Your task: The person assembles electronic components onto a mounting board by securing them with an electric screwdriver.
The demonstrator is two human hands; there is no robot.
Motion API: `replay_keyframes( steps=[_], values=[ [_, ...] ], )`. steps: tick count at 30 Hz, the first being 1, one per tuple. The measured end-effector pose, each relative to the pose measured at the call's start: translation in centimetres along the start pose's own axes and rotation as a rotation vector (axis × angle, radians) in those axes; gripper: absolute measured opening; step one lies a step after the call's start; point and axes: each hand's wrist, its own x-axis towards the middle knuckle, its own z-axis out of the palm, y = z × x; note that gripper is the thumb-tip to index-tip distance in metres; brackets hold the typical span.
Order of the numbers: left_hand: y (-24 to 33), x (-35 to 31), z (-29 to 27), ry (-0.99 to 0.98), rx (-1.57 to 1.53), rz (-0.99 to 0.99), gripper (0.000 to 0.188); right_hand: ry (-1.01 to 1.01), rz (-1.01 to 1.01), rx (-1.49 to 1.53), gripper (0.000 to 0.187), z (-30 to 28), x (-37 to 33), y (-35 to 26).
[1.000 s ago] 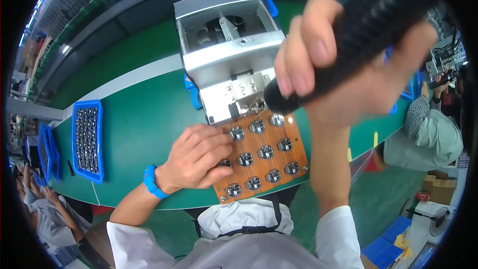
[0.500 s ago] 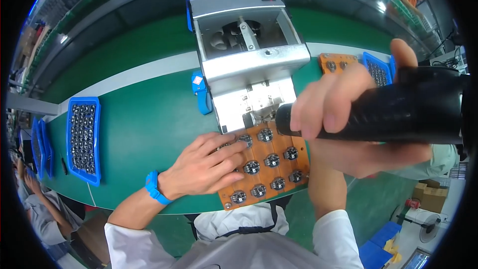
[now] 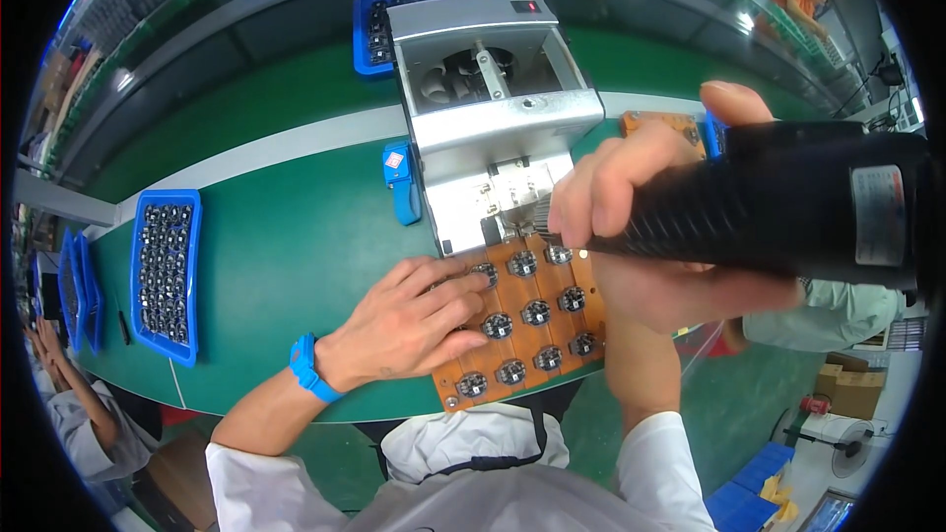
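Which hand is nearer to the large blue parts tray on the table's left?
Left. The left hand, over the left edge of the orange-brown fixture board, is right of the parts tray. The right hand, gripping a black handheld tool, is farther right.

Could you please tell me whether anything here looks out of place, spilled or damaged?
Nothing stands out: the visible round parts sit in rows on the brown board, with no spill or damage showing; the left grip covers one corner.

black ribbed tool [image 3: 759,207], orange-brown board [image 3: 522,342], silver machine [image 3: 507,123], blue trays [image 3: 193,286], green tabletop [image 3: 286,266]
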Motion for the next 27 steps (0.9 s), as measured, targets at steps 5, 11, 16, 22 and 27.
replay_keyframes(
  steps=[5,11,16,22,27],
  values=[
    [0.2,0.5,-0.1,-0.001,-0.011,0.003,0.029,0.004,-0.018,0.134,0.112,0.4,0.5,0.9],
    [0.3,0.3,-0.2,0.001,-0.027,-0.015,0.028,0.242,0.111,-0.107,0.113,3.8,0.6,-0.3],
    [0.7,0.6,-0.3,0.008,-0.032,-0.017,0.028,0.191,0.201,-0.122,0.11,3.3,1.2,-1.2],
    [1.0,0.6,-0.6,-0.027,-0.025,-0.023,0.031,-0.03,0.311,0.114,0.098,1.4,-0.3,-0.3],
    [1.2,1.2,-0.6,-0.022,-0.024,-0.012,0.031,-0.117,0.224,0.327,0.097,0.6,-2.2,1.8]
  ],
)
